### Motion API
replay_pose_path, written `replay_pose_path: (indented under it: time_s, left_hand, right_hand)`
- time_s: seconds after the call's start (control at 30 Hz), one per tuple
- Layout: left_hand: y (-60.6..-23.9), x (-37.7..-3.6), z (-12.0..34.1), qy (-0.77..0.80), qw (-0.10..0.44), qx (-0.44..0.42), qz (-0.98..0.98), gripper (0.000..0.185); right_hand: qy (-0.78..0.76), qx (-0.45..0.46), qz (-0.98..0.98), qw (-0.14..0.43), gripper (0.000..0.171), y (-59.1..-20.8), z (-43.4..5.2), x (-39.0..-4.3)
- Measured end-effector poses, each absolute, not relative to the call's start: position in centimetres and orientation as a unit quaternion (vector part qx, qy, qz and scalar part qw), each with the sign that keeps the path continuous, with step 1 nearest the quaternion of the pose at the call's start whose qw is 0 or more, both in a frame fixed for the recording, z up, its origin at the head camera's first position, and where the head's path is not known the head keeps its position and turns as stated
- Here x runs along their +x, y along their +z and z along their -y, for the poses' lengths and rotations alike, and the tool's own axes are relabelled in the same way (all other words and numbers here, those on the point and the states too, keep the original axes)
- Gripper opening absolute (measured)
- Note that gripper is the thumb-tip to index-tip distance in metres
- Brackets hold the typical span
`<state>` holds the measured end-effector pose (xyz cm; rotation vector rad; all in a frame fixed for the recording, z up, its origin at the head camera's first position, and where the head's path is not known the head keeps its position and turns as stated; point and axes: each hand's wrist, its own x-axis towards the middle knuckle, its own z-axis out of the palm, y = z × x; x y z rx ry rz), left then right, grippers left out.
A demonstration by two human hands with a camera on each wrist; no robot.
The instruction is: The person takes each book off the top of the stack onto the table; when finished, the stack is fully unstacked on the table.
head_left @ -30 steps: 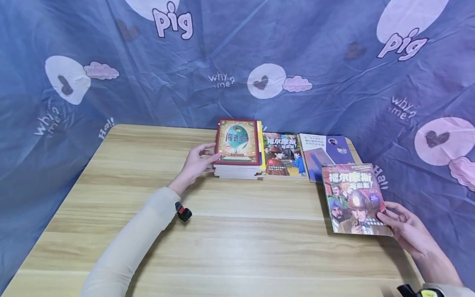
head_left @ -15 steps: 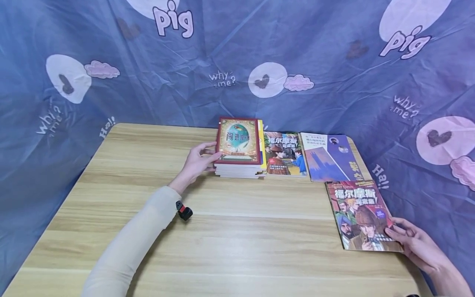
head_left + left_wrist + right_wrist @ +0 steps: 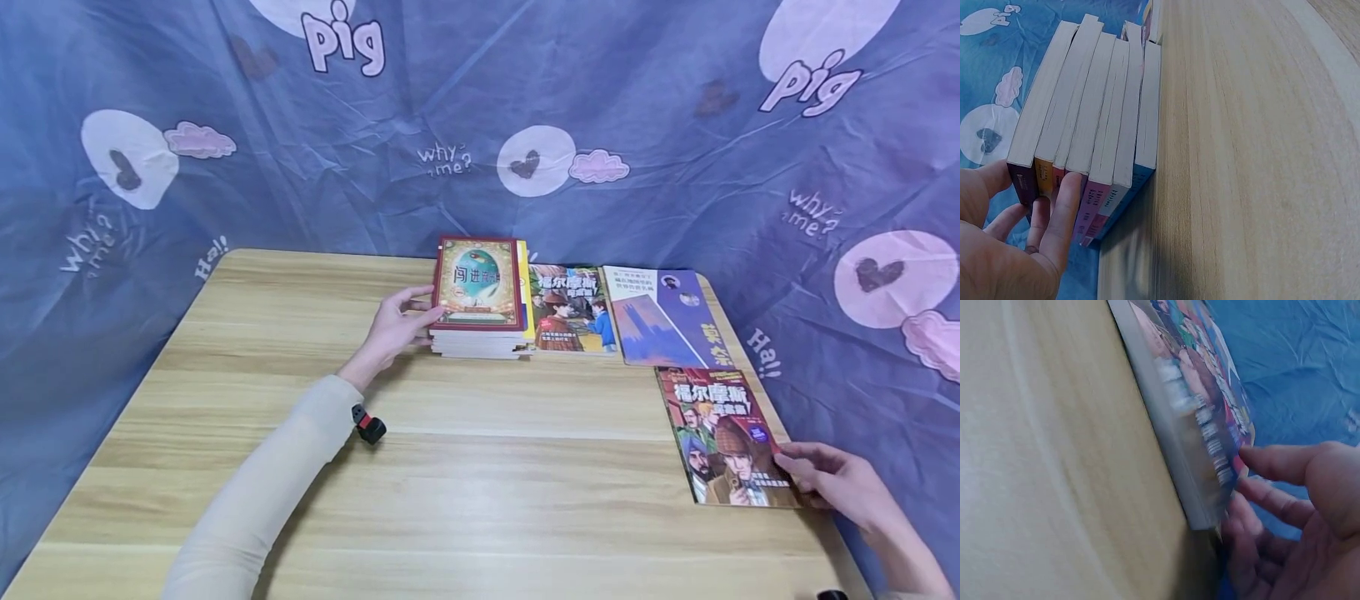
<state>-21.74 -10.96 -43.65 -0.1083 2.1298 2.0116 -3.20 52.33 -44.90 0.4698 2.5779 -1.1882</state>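
Detective book (image 3: 723, 437) now lies flat near purple book (image 3: 663, 317); right hand (image 3: 840, 482) fingers pinch its corner. Left hand (image 3: 393, 329) fingers, extended, steady stack (image 3: 480, 296). Lift squarely.

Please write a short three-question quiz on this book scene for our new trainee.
1. True or false: the left hand rests against the stack of books.
2. Which book does the right hand touch? A) purple book B) detective book C) stack's top book
3. How many books does the left wrist view show in the stack?

Key: 1 true. 2 B, the detective book, at its near corner, not the purple book. 3 six.
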Motion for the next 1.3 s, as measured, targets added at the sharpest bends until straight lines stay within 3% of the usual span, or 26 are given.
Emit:
replay_pose_path:
  time_s: [0.2, 0.7, 0.93, 1.3]
  left_hand:
    - [-43.5, -21.6, 11.0, 0.682, 0.103, -0.035, -0.723, 0.058]
    - [-43.5, -21.6, 10.9, 0.685, 0.105, -0.042, -0.72, 0.058]
    - [-43.5, -21.5, 10.9, 0.683, 0.105, -0.042, -0.722, 0.058]
    - [-43.6, -21.6, 10.9, 0.68, 0.103, -0.042, -0.725, 0.059]
  right_hand:
    - [-0.417, 0.142, -0.894, 0.085, 0.029, -43.5, -49.5, -4.5]
    - [-0.616, 0.043, -0.781, 0.094, 0.015, -41.9, -35.5, -14.0]
    - [-0.627, 0.026, -0.77, 0.116, 0.054, -41.4, -28.2, -18.4]
    - [-0.625, 0.037, -0.771, 0.116, 0.051, -41.5, -20.7, -23.7]
